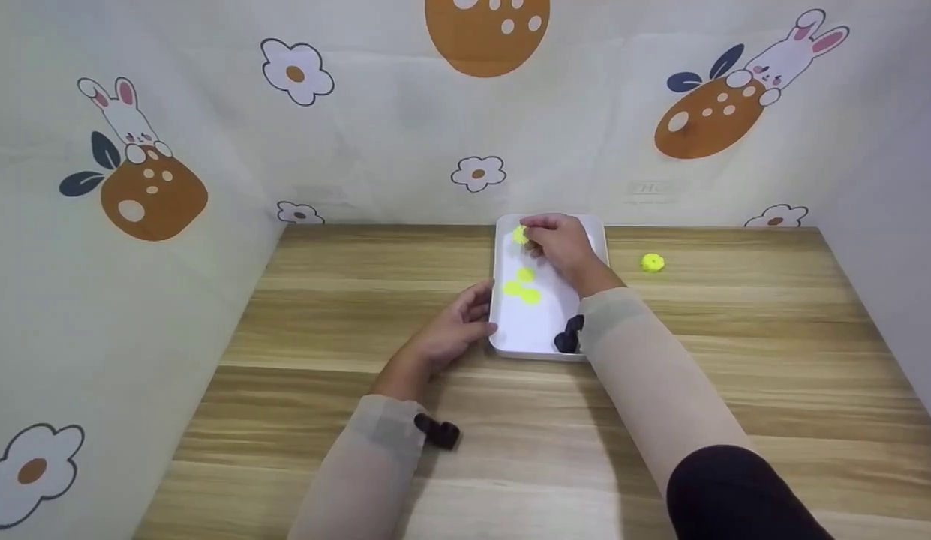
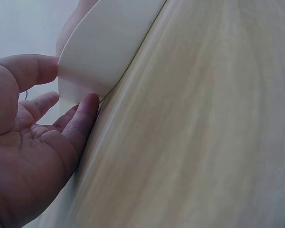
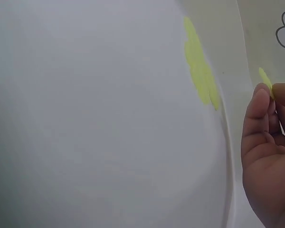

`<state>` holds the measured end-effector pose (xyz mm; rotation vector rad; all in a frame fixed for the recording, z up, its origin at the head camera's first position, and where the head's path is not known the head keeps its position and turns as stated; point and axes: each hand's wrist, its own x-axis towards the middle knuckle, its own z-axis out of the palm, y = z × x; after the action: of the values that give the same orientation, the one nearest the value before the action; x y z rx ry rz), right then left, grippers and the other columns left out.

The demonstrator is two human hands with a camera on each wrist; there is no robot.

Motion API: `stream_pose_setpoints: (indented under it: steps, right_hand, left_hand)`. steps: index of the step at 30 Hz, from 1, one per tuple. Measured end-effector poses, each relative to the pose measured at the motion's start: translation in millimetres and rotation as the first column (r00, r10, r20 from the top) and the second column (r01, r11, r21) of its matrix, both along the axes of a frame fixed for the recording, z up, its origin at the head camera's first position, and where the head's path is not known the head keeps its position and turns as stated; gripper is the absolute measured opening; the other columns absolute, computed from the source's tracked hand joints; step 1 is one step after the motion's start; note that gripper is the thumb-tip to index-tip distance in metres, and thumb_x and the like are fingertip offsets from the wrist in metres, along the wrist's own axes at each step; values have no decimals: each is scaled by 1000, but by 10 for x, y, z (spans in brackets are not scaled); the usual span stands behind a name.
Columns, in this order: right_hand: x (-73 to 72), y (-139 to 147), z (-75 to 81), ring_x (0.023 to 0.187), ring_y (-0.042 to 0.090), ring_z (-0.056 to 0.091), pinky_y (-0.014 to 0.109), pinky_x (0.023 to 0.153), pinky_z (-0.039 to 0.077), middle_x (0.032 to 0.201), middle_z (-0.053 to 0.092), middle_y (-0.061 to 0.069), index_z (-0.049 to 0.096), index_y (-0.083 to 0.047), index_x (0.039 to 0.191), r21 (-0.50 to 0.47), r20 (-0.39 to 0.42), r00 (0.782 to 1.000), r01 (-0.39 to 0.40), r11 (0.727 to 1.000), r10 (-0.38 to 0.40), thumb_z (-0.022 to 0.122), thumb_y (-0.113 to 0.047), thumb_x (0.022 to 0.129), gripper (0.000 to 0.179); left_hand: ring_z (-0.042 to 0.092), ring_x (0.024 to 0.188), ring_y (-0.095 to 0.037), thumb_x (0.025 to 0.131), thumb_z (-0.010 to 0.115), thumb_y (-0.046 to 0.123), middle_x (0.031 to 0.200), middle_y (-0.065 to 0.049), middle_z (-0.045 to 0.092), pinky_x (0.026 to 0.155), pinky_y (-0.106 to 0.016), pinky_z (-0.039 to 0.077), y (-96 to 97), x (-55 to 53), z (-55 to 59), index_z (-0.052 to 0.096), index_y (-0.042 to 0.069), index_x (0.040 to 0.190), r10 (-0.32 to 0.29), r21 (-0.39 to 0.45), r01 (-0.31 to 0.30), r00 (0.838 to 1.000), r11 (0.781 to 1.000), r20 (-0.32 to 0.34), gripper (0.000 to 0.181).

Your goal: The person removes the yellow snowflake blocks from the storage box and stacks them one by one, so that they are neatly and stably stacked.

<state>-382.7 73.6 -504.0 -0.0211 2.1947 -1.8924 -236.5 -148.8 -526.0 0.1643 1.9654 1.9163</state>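
A white rectangular tray [image 1: 540, 326] lies on the table. My left hand [image 1: 450, 330] rests against its left side; in the left wrist view, the thumb and fingertips [image 2: 89, 102] touch the tray's outer wall [image 2: 109, 42]. Over the far end of the tray, my right hand [image 1: 561, 244] pinches a thin, bright yellow piece with a scalloped edge [image 1: 520, 235] between thumb and fingers. Three flat yellow pieces [image 1: 530, 296] lie close together in the tray's middle. In the right wrist view they appear edge-on as a yellow patch [image 3: 199, 66].
To the right of the tray, a yellow scalloped piece [image 1: 653, 262] sits on the wood-grain table [image 1: 322, 322]. A cloth with rabbit and flower prints [image 1: 390, 112] hangs behind and along the sides. Small black devices [image 1: 439, 433] are worn at both wrists.
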Motion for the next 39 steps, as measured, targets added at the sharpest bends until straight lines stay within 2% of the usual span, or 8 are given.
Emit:
stream_pose_setpoints:
  steps: [10, 18, 28, 35, 39]
  right_hand:
    - [-12, -2, 158, 97, 18, 69, 23, 85, 64, 112, 72, 8, 74, -10, 129, -138, 8, 999, 49, 989, -48, 66, -19, 106, 27]
    - [12, 105, 381, 95, 18, 69, 23, 85, 64, 115, 70, 8, 73, -9, 129, -233, 34, 996, 87, 968, -82, 64, -15, 107, 25]
    - [239, 375, 642, 102, 21, 72, 23, 89, 64, 121, 69, 9, 71, -10, 134, -289, 18, 996, 87, 953, -85, 65, -18, 107, 29]
    - [407, 561, 671, 83, 15, 73, 22, 80, 65, 113, 72, 8, 70, 0, 132, -420, 11, 994, 101, 902, -106, 67, -8, 103, 30]
    - [479, 676, 663, 85, 15, 74, 22, 82, 65, 114, 73, 8, 72, -3, 130, -422, 8, 992, 120, 899, -129, 70, -11, 103, 29]
  left_hand:
    - [35, 161, -35, 99, 65, -1, 174, -16, 34, 132, -47, 36, 33, 5, 7, 26, 9, 170, -13, 27, 13, 1000, 1000, -16, 81]
    - [37, 161, -32, 99, 65, -1, 173, -14, 36, 131, -45, 36, 38, 10, 21, 27, 10, 170, 0, 5, 0, 1000, 1000, -2, 80]
    - [36, 161, -34, 100, 64, 0, 173, -15, 35, 130, -46, 38, 13, 4, 6, 26, 9, 170, -11, 14, 10, 1000, 1000, 3, 80]
    - [37, 160, -34, 100, 63, -3, 172, -16, 36, 130, -46, 39, 6, -1, 9, 27, 9, 170, -12, 24, 12, 1000, 1000, 1, 79]
    - [37, 160, -34, 100, 64, -2, 172, -17, 35, 130, -46, 39, 5, 1, 13, 27, 8, 169, -12, 29, 12, 1000, 1000, 0, 79]
